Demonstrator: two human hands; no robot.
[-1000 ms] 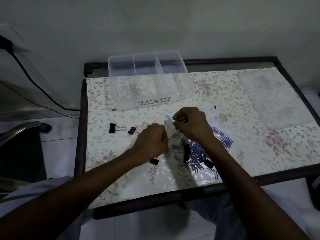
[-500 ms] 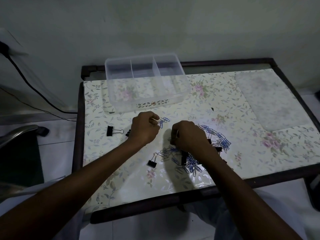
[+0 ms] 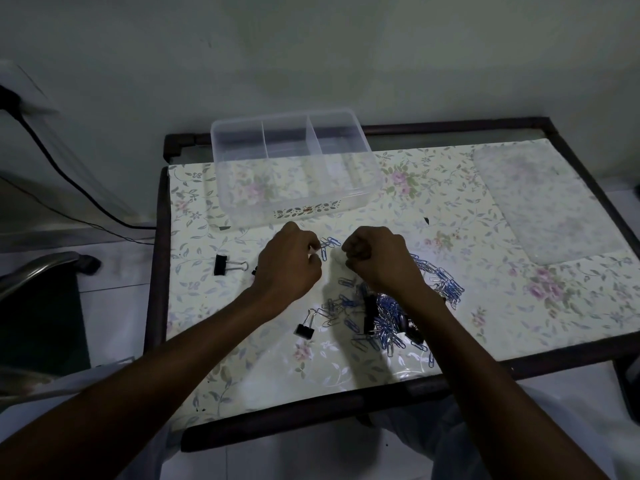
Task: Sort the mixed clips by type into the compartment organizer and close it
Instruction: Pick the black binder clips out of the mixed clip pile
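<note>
The clear three-compartment organizer (image 3: 242,188) stands open and empty at the back of the table. My left hand (image 3: 289,268) pinches a small bunch of blue paper clips (image 3: 327,244) just in front of it. Close to its right is my right hand (image 3: 379,263), fingers curled into a fist, with nothing showing between them. A mixed pile of blue and silver paper clips and black binder clips (image 3: 386,322) lies under my right wrist. Two loose binder clips lie apart, one (image 3: 221,265) at the left, one (image 3: 304,329) near the pile.
The organizer's translucent lid (image 3: 550,202) lies flat at the back right. The floral table (image 3: 277,379) has a dark raised frame all round. A chair (image 3: 38,271) and a black cable (image 3: 69,178) are off the left edge.
My right hand has lifted from the pile and moved up beside my left hand. My left hand still holds the paper clips in the same place.
</note>
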